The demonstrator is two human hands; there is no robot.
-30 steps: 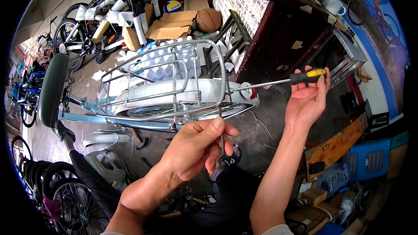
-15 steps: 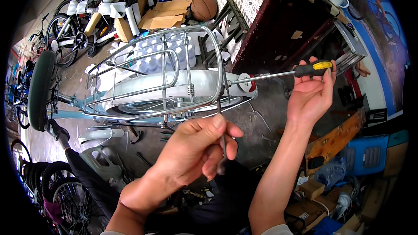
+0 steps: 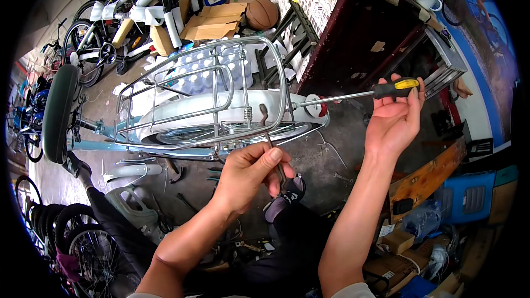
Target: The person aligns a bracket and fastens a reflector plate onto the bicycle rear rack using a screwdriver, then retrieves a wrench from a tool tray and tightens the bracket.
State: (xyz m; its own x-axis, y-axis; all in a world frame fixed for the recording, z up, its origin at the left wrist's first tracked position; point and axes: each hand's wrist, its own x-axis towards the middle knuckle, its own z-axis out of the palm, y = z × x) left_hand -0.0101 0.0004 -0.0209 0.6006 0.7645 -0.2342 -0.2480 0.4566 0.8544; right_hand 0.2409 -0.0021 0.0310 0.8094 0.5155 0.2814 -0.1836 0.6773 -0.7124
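My left hand (image 3: pixel 251 174) is closed around a thin dark wrench (image 3: pixel 267 132), its upper end in front of the chrome rear rack (image 3: pixel 221 109) of a bicycle. Out to the right, my right hand (image 3: pixel 393 124) grips a screwdriver (image 3: pixel 353 96) by its black and yellow handle. The screwdriver's shaft points left, its tip by the rack's rear end next to a red and white rear reflector (image 3: pixel 316 106). Below the rack run the white mudguard (image 3: pixel 193 107) and the rear wheel. A dark saddle (image 3: pixel 58 113) and light blue frame (image 3: pixel 99 144) lie to the left.
Loose tools, a hammer (image 3: pixel 176 172) and a loose white mudguard (image 3: pixel 132 171) lie on the floor. Behind the bicycle are wrapped water bottles (image 3: pixel 204 69), cardboard (image 3: pixel 215 21) and a basketball (image 3: pixel 261 14). A dark red cabinet (image 3: pixel 359 38) stands far right; a wooden board (image 3: pixel 428 176) leans nearer.
The wrench's upper end has risen and tipped left, now showing in front of the rack and mudguard. My left hand has shifted slightly left; the right hand with the screwdriver has barely moved.
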